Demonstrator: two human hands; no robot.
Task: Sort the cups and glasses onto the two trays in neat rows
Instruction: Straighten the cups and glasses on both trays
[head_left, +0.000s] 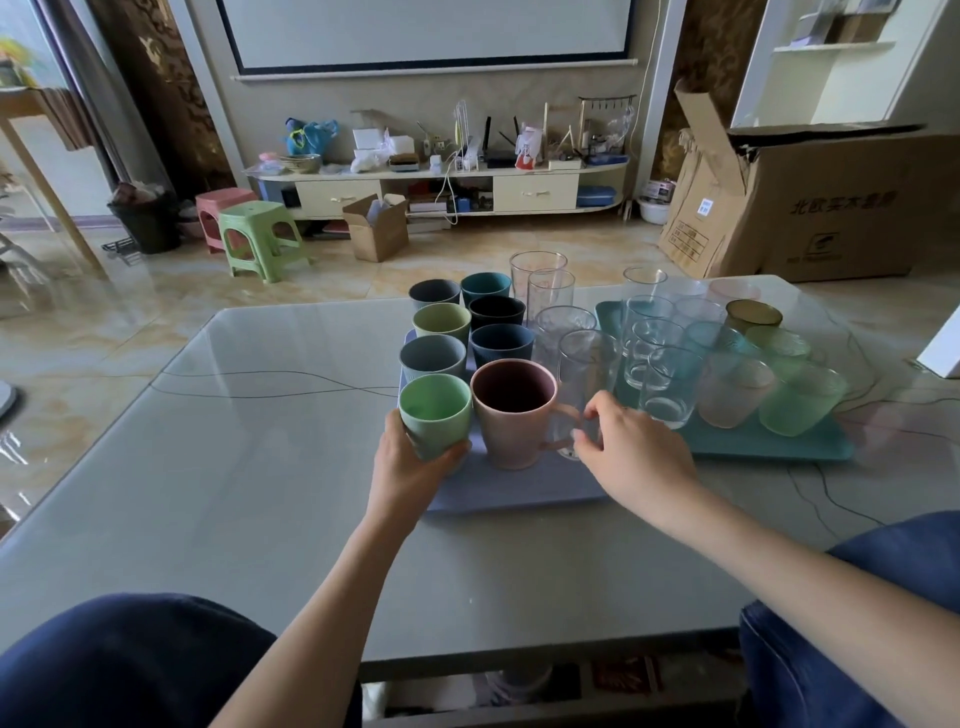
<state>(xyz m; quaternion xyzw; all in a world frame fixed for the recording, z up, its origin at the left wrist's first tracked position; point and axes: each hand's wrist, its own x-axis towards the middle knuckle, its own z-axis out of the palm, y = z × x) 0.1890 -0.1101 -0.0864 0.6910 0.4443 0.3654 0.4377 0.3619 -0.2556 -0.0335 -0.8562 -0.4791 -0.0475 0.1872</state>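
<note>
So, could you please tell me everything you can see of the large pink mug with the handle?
The large pink mug looks like matte ceramic or plastic, with a darker, brownish-pink inside that appears empty. It tapers toward its base and stands upright at the near end of the lavender-blue tray, the biggest vessel there. Its loop handle points right, where the right hand has its fingers at the handle. The light green cup, held by the left hand, stands close on its left; a clear tall glass stands just behind the handle.
</note>
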